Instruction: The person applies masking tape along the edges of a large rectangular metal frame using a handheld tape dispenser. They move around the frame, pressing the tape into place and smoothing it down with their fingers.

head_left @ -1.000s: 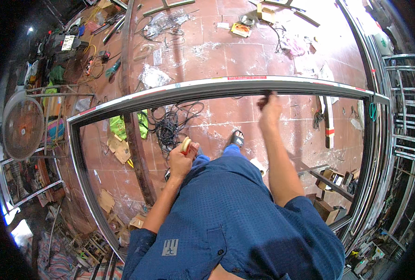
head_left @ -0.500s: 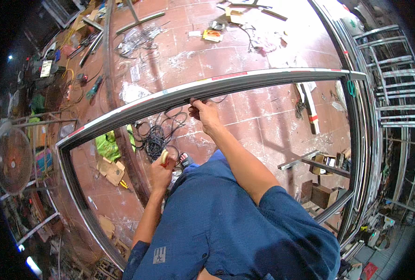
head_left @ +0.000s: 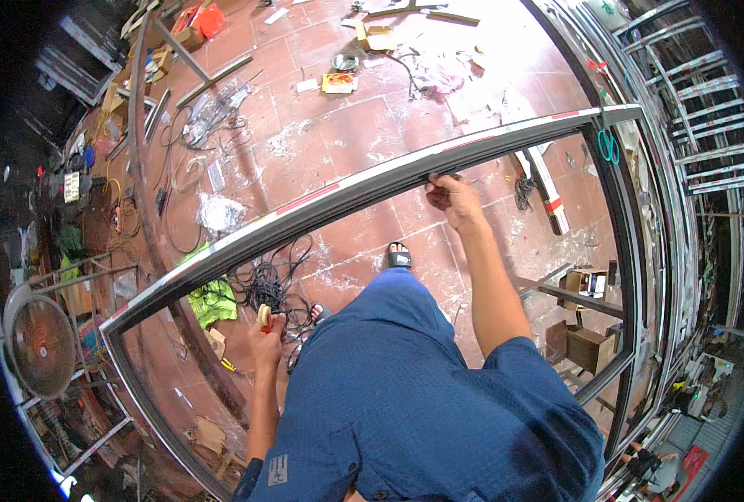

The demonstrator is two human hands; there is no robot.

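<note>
- Step in hand (judged): right hand (head_left: 451,201) working at the far side of the metal frame (head_left: 380,188), between its far corners, nearer the right one.
- Next move, judged: calls for steady contact along that inner edge, roll clear of the frame.
- Right: forearm reaching forward, wrist bent; fingers curled at the dark inner edge. Whether they grip: cannot tell.
- Left hand (head_left: 266,336): low, beside the body; fingers closed around the pale-and-red roll (head_left: 264,316).

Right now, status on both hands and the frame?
Left hand holding cream ring-shaped item. Right hand at dark frame, far side, fingers curled, contact unclear. Black cable tangle near left foot.
</note>
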